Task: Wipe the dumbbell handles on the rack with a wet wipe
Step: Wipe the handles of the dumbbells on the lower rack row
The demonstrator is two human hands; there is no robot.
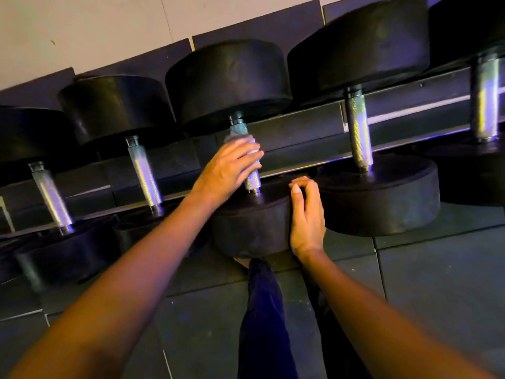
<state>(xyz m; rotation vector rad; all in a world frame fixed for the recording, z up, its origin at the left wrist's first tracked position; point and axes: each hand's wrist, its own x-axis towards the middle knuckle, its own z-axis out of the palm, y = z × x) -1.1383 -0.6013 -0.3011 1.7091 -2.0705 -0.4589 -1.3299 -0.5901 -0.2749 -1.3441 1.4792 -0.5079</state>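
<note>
Several black round-headed dumbbells lie side by side on a dark rack (306,127), each with a knurled metal handle. My left hand (226,170) is wrapped around the middle dumbbell's handle (252,181), pressing a pale wet wipe (240,139) against it. The wipe shows above my fingers and covers the handle's upper part. My right hand (306,214) rests flat against the side of that dumbbell's near head (251,231), fingers slightly curled, holding nothing. Bare handles stand to the left (143,173) and to the right (359,132).
Dark rubber floor tiles (437,283) lie below the rack. My leg in dark trousers (262,310) stands under the middle dumbbell. A pale wall (82,28) with dark padding runs behind the rack. Neighbouring dumbbell heads sit close on both sides.
</note>
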